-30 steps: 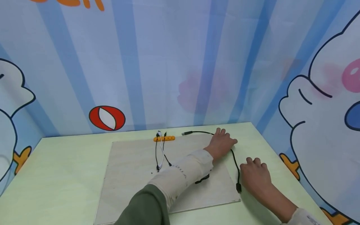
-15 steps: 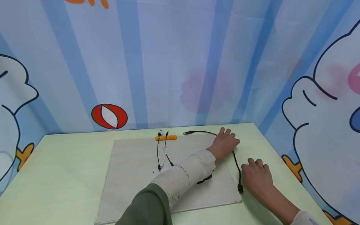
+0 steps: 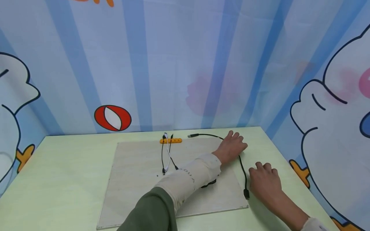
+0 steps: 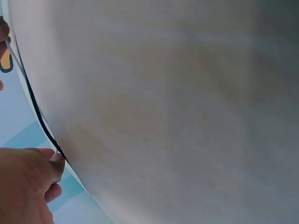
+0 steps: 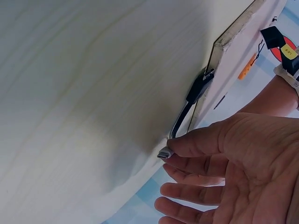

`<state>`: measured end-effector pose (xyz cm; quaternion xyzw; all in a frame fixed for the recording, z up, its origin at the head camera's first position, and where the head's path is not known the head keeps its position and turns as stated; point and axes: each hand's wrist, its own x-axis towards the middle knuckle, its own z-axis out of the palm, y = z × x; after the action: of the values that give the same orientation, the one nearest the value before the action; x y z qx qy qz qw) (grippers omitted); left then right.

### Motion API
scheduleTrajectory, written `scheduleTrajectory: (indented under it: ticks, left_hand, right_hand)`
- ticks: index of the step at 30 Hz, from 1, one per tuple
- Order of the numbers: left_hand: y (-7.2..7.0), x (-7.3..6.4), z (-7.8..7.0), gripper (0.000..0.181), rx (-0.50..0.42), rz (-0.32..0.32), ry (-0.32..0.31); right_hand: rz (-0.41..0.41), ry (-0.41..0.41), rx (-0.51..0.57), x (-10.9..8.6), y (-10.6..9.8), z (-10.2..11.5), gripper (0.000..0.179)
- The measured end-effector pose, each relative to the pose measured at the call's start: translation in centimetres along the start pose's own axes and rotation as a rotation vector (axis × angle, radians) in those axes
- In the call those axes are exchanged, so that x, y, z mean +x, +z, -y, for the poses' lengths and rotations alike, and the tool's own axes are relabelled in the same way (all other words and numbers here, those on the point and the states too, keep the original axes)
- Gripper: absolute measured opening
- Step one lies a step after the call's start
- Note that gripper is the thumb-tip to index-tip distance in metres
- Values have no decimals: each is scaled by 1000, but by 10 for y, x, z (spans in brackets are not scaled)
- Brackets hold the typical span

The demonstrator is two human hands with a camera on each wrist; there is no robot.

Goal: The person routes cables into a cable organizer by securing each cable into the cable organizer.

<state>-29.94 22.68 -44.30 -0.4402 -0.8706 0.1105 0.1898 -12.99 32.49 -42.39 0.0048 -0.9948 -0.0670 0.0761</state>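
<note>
My right hand [image 3: 266,181] is at the right side of the table. In the right wrist view its thumb and forefinger pinch a small grey plug [image 5: 165,153], other fingers spread. My left hand [image 3: 231,146] reaches across to the board's far right corner; in the left wrist view its thumb and forefinger pinch a thin pale cable [image 4: 57,150]. That pale cable hardly shows in the head view. A thicker black cable [image 3: 242,170] runs past both hands, its black plug [image 3: 246,193] beside my right hand and its USB end [image 3: 193,135] at the back.
A grey board [image 3: 138,189] lies on the pale table [image 3: 66,179]. At its back edge an orange cable holder [image 3: 176,140] carries several short cables, one white cable [image 3: 168,154] among them. A printed curtain [image 3: 173,64] stands behind.
The head view has shifted slightly, so the scene sits a little to the right. Both hands keep nearly the same places and poses.
</note>
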Motion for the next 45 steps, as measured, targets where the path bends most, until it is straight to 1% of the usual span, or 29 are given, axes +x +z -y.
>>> scheduleTrajectory:
  ticks: [6, 9, 13, 17, 21, 25, 28, 31, 33, 36, 38, 45]
  left_hand:
    - [3, -6, 6, 33, 43, -11, -18]
    - [4, -10, 9, 33, 86, -21, -22]
    - [4, -12, 12, 34, 122, -22, -13]
    - [3, -11, 16, 37, 161, 8, 3]
    - [2, -11, 22, 40, 196, 51, 32]
    - [0, -14, 29, 43, 243, 86, 76]
    - [-3, -19, 36, 47, 284, 137, 107]
    - [-6, -23, 44, 49, 301, 180, 122]
    - [-8, -26, 48, 48, 317, 188, 128]
    - [-9, -32, 54, 46, 342, 181, 134]
    - [-10, -36, 57, 46, 339, 180, 136]
    - [-12, -47, 65, 50, 380, 191, 144]
  right_hand:
    - [-7, 0, -10, 1, 1, 2, 2]
    - [-18, 3, -15, 1, 0, 4, 5]
    - [-39, 2, -8, 1, -1, 6, 7]
    - [-55, -3, -6, 1, -3, 9, 9]
    - [-46, -4, -7, 1, -4, 12, 11]
    - [-23, -4, -5, 2, -5, 16, 13]
    - [-12, -12, -2, 4, -6, 19, 16]
    - [-4, -21, 5, 5, -6, 22, 21]
    - [2, -25, 9, 6, -7, 23, 24]
    - [10, -31, 9, 8, -7, 28, 24]
    - [9, -37, 8, 9, -7, 31, 23]
    - [-66, -75, 18, 9, -2, 40, 15]
